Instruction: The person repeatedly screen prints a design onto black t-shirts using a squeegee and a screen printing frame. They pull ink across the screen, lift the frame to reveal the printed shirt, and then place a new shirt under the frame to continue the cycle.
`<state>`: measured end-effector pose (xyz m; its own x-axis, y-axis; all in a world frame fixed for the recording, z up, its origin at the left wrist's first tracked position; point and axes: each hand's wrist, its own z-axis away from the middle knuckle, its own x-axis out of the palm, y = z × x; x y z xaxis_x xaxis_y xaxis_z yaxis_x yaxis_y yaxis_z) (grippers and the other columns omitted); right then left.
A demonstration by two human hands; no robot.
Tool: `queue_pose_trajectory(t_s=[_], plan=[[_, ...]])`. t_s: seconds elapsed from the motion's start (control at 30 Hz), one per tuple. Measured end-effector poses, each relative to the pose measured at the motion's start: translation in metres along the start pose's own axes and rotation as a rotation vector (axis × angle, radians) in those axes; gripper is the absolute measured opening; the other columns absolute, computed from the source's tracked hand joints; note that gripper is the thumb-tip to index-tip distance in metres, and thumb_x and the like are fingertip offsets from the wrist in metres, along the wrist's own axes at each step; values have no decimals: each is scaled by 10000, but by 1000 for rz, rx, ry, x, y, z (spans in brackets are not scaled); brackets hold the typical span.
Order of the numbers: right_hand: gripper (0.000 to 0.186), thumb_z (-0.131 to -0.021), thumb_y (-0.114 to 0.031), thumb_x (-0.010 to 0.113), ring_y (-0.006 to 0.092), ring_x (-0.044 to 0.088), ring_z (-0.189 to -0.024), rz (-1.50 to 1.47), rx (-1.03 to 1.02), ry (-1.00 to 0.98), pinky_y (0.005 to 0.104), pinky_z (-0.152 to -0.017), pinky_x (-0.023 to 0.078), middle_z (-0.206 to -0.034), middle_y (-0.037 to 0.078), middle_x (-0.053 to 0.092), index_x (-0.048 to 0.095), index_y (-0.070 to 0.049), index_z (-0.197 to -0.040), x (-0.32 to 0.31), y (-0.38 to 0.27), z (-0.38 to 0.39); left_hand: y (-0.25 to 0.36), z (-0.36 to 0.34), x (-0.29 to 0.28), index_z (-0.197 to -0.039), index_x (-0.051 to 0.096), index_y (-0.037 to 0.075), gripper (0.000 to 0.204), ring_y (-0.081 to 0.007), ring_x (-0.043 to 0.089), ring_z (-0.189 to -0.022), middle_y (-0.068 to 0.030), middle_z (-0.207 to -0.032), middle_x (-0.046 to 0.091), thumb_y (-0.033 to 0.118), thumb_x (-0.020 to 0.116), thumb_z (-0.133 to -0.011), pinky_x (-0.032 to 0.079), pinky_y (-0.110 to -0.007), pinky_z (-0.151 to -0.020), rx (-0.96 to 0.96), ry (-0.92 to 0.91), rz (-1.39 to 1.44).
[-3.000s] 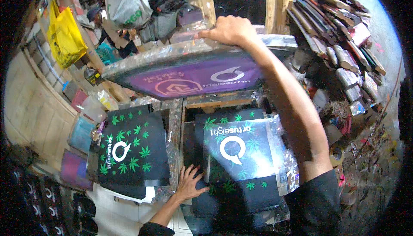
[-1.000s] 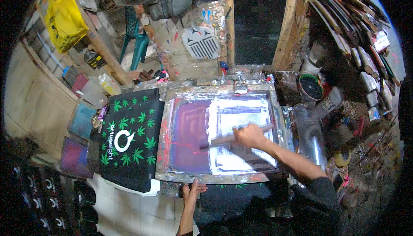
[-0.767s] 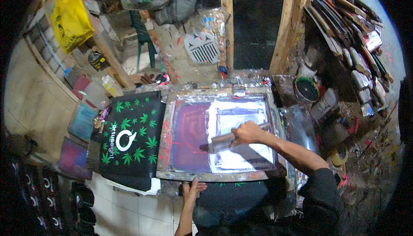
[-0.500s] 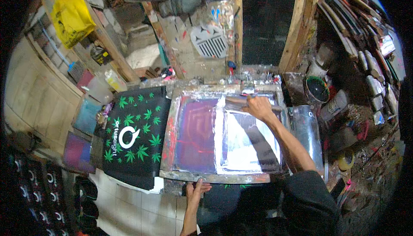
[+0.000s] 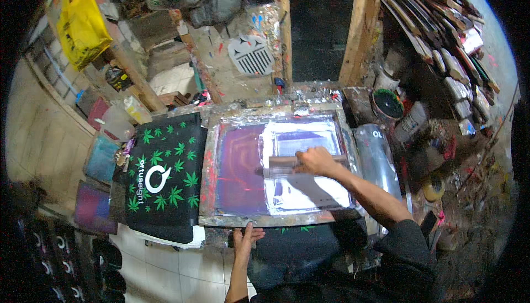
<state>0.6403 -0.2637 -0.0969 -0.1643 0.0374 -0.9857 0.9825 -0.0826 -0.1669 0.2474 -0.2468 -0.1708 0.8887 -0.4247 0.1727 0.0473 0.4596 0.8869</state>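
Observation:
My right hand [image 5: 318, 161] grips the handle of a wide squeegee [image 5: 282, 162], which lies across white ink on the right half of a screen printing frame [image 5: 207, 187]. The mesh on the left half [image 5: 237, 165] looks purple with faint red lines. Below the frame's near edge, my left hand [image 5: 247, 235] has its thumb and fingers spread, with fingertips at the wooden rim. Dark fabric [image 5: 309, 235] with green leaf shapes shows from under that edge. Left of the frame lies a stack of black printed pieces [image 5: 165, 170] with green leaves and a white emblem.
A glossy cylinder [image 5: 378, 159] stands right of the frame, with an ink bucket [image 5: 388, 104] behind it. Many squeegees or boards [image 5: 436, 21] lean at the far right. A yellow bag [image 5: 83, 27] hangs at the upper left. Tape rolls [image 5: 433, 187] lie at the right.
My right hand has pulled the squeegee from the far edge of the frame toward me, over the white ink. My left hand stays at the near rim. The whole view has shifted slightly.

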Motion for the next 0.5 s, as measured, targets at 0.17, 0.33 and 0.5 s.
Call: queue_pose_trajectory(t_s=[0.17,0.33,0.5], plan=[[540,-870,-554,704,364,720,-696,191,61,269,501,-633,541,-719,177,706,649,-42,-1033,-19,64,-102,-3,0,2,-1181,474,-80,442,-321,755,-796,-256,-959,719,324,590,-1045,638,-388,-708,37,24,-31],[543,-871,-535,711,371,713,-651,118,123,119,501,-598,535,-686,175,696,621,-24,-1027,-1,40,-52,-5,0,7,-1233,416,-81,501,-308,751,-800,-236,-956,716,337,610,-1035,627,-373,-697,-59,147,-50],[257,-900,-229,619,318,709,-649,133,68,174,464,-578,543,-745,120,701,639,-75,-1104,16,-16,30,0,2,8,-1218,430,-81,507,-281,743,-776,-224,-950,716,337,636,-1020,614,-354,-687,-34,128,-3]])
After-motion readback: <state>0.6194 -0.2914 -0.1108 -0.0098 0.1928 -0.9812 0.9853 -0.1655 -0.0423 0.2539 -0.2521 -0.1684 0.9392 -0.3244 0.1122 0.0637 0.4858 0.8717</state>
